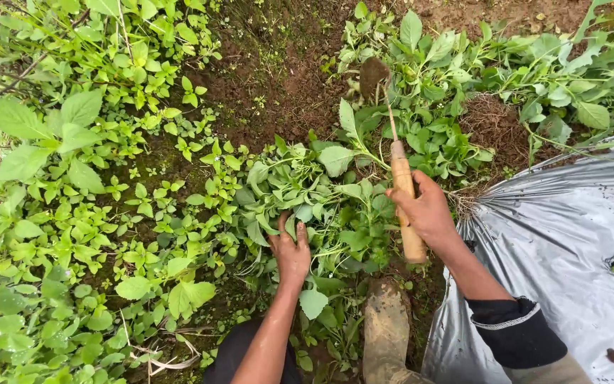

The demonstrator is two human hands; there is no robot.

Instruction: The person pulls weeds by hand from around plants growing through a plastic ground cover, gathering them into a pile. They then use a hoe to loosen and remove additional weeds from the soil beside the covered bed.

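Note:
My right hand [426,211] grips the wooden handle of a small hoe [403,186]. Its thin metal shaft runs up to a dirt-caked blade [373,75] raised over the bare soil [278,78]. My left hand [291,250] reaches down into a clump of green leafy weeds [307,185], fingers closed around the stems near the ground. The exact stems held are hidden by leaves. My muddy boot [386,328] stands just below, between both arms.
A silver plastic mulch sheet [570,235] covers the ground at the right, with small holes and dirt specks. Dense green weeds [65,192] fill the left side. A pile of pulled plants with roots [492,121] lies at the upper right.

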